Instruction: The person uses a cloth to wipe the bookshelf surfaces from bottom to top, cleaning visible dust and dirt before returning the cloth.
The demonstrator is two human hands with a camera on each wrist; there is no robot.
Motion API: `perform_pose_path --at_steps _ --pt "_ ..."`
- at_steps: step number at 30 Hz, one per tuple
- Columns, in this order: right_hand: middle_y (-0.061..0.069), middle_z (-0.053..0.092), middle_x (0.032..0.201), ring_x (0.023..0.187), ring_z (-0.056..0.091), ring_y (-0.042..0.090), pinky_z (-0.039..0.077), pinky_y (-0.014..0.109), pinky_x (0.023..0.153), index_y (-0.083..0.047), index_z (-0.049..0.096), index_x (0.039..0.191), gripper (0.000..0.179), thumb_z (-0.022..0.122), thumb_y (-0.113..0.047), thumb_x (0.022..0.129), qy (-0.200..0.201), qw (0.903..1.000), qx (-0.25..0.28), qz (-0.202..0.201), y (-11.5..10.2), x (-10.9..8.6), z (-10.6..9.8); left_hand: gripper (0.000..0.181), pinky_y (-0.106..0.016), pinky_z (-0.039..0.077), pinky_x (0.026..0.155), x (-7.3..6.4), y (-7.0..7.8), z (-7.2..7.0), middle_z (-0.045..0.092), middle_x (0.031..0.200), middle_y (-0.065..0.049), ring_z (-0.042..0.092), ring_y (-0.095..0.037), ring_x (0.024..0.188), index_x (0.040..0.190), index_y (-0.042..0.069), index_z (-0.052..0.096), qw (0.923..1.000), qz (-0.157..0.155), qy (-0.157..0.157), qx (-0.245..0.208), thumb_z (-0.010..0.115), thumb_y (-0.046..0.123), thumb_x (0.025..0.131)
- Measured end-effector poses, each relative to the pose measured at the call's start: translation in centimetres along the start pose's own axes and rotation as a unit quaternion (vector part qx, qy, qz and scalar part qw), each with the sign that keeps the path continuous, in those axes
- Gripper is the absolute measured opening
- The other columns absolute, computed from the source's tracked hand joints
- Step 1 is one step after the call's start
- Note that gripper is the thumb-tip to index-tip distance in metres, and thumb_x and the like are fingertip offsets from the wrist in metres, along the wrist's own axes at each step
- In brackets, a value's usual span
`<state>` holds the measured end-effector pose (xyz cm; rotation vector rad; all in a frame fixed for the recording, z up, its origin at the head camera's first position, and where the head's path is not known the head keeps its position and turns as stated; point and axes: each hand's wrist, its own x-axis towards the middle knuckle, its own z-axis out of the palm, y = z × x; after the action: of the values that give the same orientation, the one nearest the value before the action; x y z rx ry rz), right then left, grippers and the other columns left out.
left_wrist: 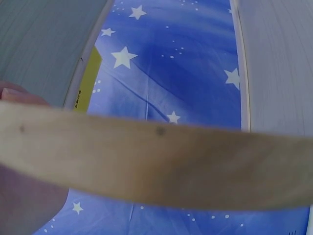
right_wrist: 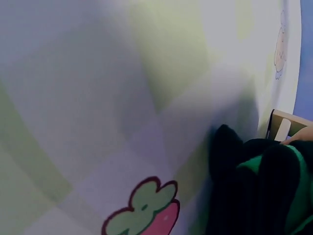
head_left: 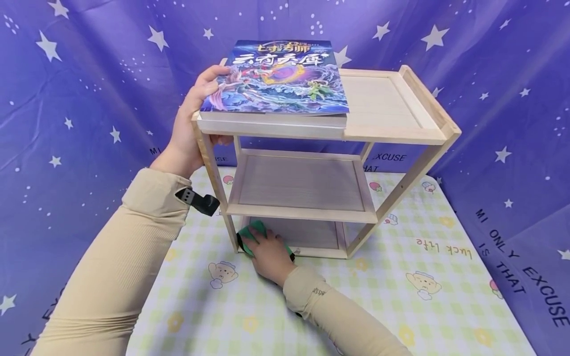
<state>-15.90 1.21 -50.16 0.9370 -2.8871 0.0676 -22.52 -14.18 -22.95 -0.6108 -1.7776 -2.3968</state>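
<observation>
Green cloth (head_left: 257, 225) lies under the right hand (head_left: 270, 256), fingers apart, at the three-tier wooden rack (head_left: 303, 184) the left hand (head_left: 188, 123) grips.

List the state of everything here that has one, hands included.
Tablecloth: spread out.
Wooden rack: upright on the tablecloth.
Book: closed, lying flat, cover up, on top of the rack.
Green cloth: bunched at the rack's bottom left.
Left hand: gripping the rack's top left end.
Right hand: resting on the green cloth.
Backdrop: hanging, creased.
</observation>
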Motion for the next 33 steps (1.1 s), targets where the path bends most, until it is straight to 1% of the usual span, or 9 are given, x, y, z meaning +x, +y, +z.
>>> perform_pose_path --at_steps 4,8,11,16,26,29,33 --pt "0.004 0.054 0.145 0.117 0.06 0.036 0.053 0.047 0.084 -0.028 0.056 0.139 0.05 0.066 -0.033 0.091 -0.006 0.9998 -0.018 0.005 -0.5 -0.1 -0.2 0.032 -0.022 0.035 0.042 -0.1 0.1 0.0 0.07 0.091 -0.003 0.044 -0.009 0.041 0.128 0.029 0.053 1.0 -0.001 -0.002 0.001 0.046 0.036 0.098" --pt "0.006 0.053 0.145 0.122 0.056 0.038 0.053 0.047 0.087 -0.027 0.054 0.142 0.05 0.064 -0.028 0.092 -0.027 0.999 -0.033 0.016 -1.1 -0.2 -0.1 0.033 -0.021 0.035 0.043 -0.1 0.1 0.1 0.068 0.097 -0.006 0.044 -0.009 0.043 0.128 0.03 0.053 1.0 -0.005 0.001 0.001 0.046 0.036 0.097" --pt "0.007 0.054 0.142 0.122 0.055 0.036 0.053 0.045 0.086 -0.026 0.053 0.142 0.05 0.062 -0.024 0.093 -0.031 0.9981 -0.049 0.019 -1.5 -0.2 -0.1 0.033 -0.021 0.035 0.043 -0.1 0.1 0.1 0.067 0.102 -0.007 0.045 -0.009 0.043 0.128 0.03 0.053 1.0 -0.005 0.001 0.002 0.046 0.037 0.097" --pt "0.006 0.058 0.134 0.115 0.058 0.03 0.055 0.04 0.078 -0.026 0.057 0.137 0.045 0.064 -0.024 0.093 -0.01 0.9968 -0.078 0.013 -1.7 -0.3 -0.1 0.033 -0.021 0.035 0.043 -0.1 0.1 0.1 0.067 0.102 -0.008 0.046 -0.009 0.043 0.128 0.03 0.053 1.0 -0.004 0.003 0.005 0.047 0.037 0.097" --pt "0.004 0.057 0.128 0.111 0.059 0.026 0.055 0.035 0.073 -0.03 0.056 0.133 0.036 0.058 -0.023 0.098 0.01 0.9936 -0.112 0.0 -1.7 -0.2 0.3 0.033 -0.021 0.035 0.042 -0.1 0.1 0.1 0.068 0.099 -0.007 0.046 -0.009 0.043 0.128 0.03 0.054 1.0 0.003 0.001 0.009 0.047 0.038 0.097" --pt "0.004 0.058 0.126 0.108 0.059 0.025 0.054 0.033 0.07 -0.03 0.057 0.128 0.032 0.058 -0.023 0.097 0.022 0.9932 -0.114 0.002 -1.8 -0.2 0.7 0.032 -0.021 0.035 0.042 -0.1 0.1 0.1 0.068 0.099 -0.008 0.046 -0.009 0.043 0.127 0.03 0.054 1.0 0.002 0.003 0.007 0.047 0.038 0.097" --pt "0.003 0.058 0.122 0.104 0.059 0.023 0.053 0.031 0.066 -0.03 0.058 0.121 0.026 0.059 -0.023 0.096 0.028 0.9942 -0.103 0.012 -1.9 -0.1 0.9 0.032 -0.021 0.035 0.042 -0.1 0.1 0.1 0.068 0.099 -0.008 0.046 -0.009 0.043 0.128 0.03 0.054 1.0 -0.003 0.004 0.004 0.047 0.037 0.097"
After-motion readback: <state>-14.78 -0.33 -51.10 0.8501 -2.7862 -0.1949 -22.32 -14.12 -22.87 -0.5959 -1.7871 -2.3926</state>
